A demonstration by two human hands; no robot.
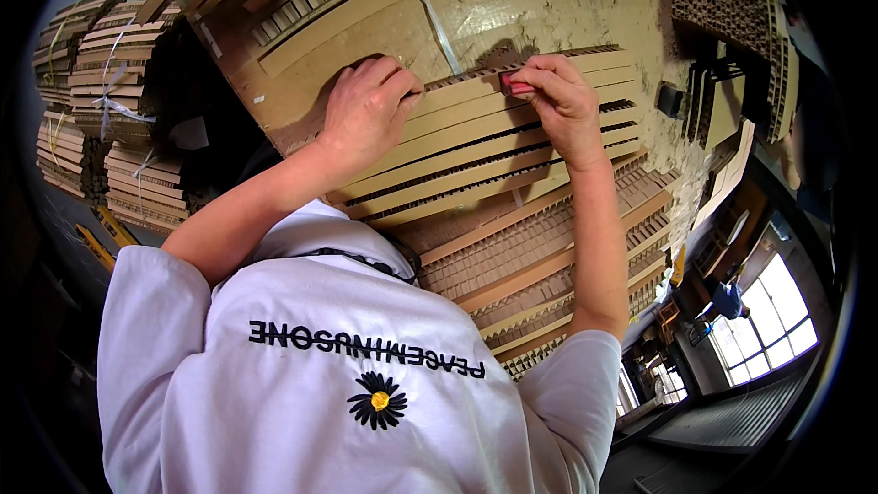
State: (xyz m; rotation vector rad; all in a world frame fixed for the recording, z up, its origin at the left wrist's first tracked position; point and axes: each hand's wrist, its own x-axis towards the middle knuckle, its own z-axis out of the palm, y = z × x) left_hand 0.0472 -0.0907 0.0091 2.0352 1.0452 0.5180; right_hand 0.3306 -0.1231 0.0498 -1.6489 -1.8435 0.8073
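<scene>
My left hand [370, 110] is bent over the left part of the farthest cardboard strip [457, 91], its fingers curled onto it and the fingertips partly hidden. My right hand [562, 101] pinches a small red tool [519, 83] between thumb and fingers, just above that strip's far edge. The tool's kind is mostly covered by the fingers. Several more long brown cardboard strips [485, 146] with corrugated edges lie side by side between my forearms, dark gaps showing between some of them.
The strips lie on a tan cardboard-covered surface [366, 50] with a strip of clear tape [441, 32]. More corrugated strips [302, 0] lie at the far left, and others [521, 265] close to my body. Tied cardboard stacks [114, 82] stand left; honeycomb-like cardboard [718, 0] stands right.
</scene>
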